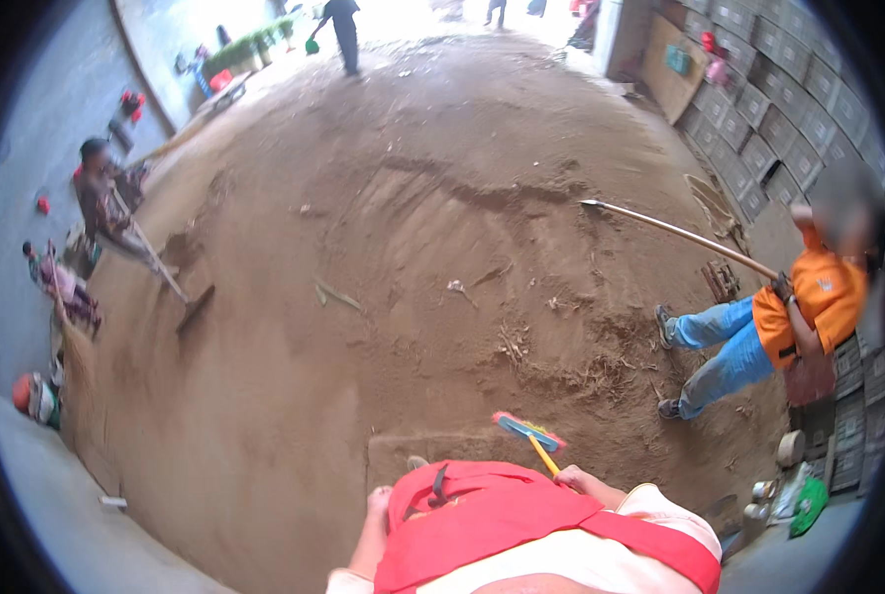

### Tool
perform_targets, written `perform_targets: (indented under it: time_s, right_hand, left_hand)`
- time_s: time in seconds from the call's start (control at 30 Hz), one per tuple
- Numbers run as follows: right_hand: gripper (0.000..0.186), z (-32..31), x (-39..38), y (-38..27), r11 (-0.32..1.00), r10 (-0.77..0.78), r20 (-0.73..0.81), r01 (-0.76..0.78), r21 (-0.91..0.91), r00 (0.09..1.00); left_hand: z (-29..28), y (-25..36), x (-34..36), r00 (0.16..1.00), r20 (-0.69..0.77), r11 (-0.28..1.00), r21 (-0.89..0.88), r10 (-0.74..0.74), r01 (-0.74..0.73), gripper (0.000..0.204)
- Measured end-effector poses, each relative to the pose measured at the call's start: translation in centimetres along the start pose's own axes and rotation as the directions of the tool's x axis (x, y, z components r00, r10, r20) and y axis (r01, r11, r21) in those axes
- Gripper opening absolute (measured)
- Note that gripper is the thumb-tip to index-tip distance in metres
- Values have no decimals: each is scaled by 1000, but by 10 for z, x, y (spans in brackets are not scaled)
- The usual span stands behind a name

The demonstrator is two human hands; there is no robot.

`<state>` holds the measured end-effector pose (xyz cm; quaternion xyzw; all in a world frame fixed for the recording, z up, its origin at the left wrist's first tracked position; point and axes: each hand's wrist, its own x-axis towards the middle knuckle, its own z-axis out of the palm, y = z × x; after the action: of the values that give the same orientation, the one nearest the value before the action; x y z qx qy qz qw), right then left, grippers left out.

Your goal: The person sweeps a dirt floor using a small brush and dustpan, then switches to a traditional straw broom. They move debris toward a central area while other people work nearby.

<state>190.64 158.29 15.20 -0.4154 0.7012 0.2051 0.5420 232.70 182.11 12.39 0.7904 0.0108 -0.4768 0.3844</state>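
My right hand [576, 480] is closed around the yellow handle [543, 457] of a broom. Its blue head [527, 430], edged with pink and yellow bristles, is just ahead of me at the dusty floor. On the left side of my red apron [492, 505], my left hand [379, 499] hangs low. Its fingers are too small and partly hidden to make out, and no held thing shows there. Brown dirt covers the floor [294, 426], with dry stalks [601, 371] and ridges of loose soil before me.
At right a person in orange [824, 297] holds a long-handled tool [680, 234] across the floor. Stacked cartons [759, 109] line that wall. Another person at left [105, 198] pushes a wide-headed tool [195, 309]. A person in dark clothes [343, 35] stands far ahead.
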Motion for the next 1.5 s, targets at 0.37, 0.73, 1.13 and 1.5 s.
perform_targets:
  time_s: [0.37,0.73,1.13,1.5]
  right_hand:
    - [14,27,-18,-49,980,-141,-149,117,-161,979]
    - [7,36,-24,-91,930,-15,-278,116,350,960]
    - [14,-54,5,-192,955,162,-4,-156,251,987]
    - [8,-123,81,-213,913,-54,-62,74,401,997]
  left_hand:
    - [-47,32,25,983,20,982,-24,-185,186,12]
    - [-98,68,97,956,19,949,128,-293,289,11]
    - [3,221,114,993,11,993,15,-117,117,19]
    - [65,283,136,990,-44,991,3,-134,134,16]
